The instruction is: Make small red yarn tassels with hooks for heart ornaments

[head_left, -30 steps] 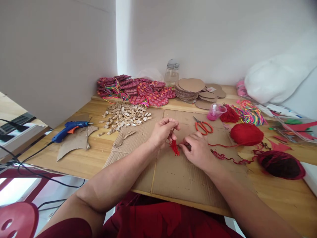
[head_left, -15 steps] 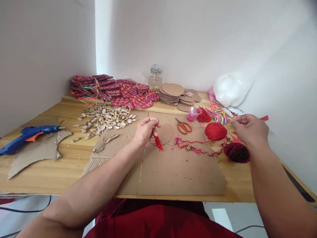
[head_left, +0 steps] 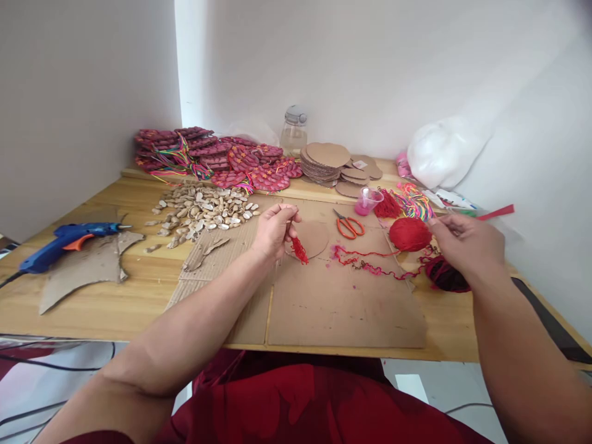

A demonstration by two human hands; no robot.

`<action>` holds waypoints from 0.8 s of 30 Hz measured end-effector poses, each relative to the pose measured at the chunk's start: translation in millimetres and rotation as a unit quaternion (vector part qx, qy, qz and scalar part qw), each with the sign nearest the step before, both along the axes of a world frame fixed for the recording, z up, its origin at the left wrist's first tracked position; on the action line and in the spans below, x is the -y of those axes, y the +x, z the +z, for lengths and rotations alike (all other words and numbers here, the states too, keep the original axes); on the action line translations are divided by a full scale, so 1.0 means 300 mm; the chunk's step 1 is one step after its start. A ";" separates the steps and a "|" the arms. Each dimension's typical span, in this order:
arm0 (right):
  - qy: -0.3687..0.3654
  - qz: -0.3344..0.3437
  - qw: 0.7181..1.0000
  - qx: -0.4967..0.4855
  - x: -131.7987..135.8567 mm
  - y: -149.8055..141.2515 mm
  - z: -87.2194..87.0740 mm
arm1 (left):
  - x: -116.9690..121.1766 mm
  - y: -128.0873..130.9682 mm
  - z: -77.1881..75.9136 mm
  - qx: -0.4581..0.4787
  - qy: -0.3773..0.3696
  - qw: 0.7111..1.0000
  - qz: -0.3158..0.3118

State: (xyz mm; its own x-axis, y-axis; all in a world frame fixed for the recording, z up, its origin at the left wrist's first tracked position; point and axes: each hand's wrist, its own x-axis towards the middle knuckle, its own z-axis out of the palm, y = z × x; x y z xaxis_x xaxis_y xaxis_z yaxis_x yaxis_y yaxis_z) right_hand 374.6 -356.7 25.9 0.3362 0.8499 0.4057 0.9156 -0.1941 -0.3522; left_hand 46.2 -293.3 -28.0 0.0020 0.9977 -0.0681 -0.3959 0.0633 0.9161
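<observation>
My left hand [head_left: 277, 233] is raised over the cardboard sheet [head_left: 346, 308], fingers pinched on a small bundle of red yarn [head_left: 300, 250] that dangles below them. Beneath it lies a round cardboard piece [head_left: 318, 237]. My right hand [head_left: 469, 243] hovers at the right with thumb and fingertips pressed together; what they hold, if anything, I cannot make out. Beside its fingertips sits a red yarn ball [head_left: 409, 234], and a dark red yarn ball [head_left: 444, 274] is partly hidden by the hand. Loose strands [head_left: 365, 265] trail left from the balls.
Orange-handled scissors [head_left: 350, 227] and a pink-stained cup [head_left: 369, 201] stand behind. Peanut shells [head_left: 208, 213] are heaped left, near a blue glue gun [head_left: 69, 243]. Decorated pieces [head_left: 222, 157], cardboard discs [head_left: 326, 161], a bottle [head_left: 295, 131] and a white bag [head_left: 444, 154] line the back.
The view has shifted slightly, so the table's contents appear a little higher and further right. Both hands keep their pinch, and the red yarn bundle still hangs from my left hand.
</observation>
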 end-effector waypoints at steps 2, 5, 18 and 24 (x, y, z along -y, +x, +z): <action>-0.028 0.084 0.996 -0.023 0.029 -0.075 -0.025 | -0.003 -0.002 -0.002 0.004 0.004 1.000 0.001; -0.120 0.215 0.969 -0.026 0.068 -0.168 -0.077 | -0.008 -0.005 -0.005 0.008 0.004 1.000 0.006; -0.057 0.274 0.958 0.066 0.081 -0.289 -0.216 | -0.010 -0.005 -0.002 0.002 0.000 1.000 0.007; -0.035 0.209 0.968 -0.133 0.103 -0.237 -0.130 | -0.006 -0.005 0.004 -0.002 0.001 1.000 -0.001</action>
State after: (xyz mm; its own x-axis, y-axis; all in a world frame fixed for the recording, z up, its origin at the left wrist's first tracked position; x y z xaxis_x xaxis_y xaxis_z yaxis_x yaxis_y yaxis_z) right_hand 303.6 -387.5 -13.2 0.0417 0.9564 0.2890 0.7978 0.1423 -0.5859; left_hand 44.8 -291.5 -26.7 0.0032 0.9978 -0.0666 -0.3913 0.0625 0.9181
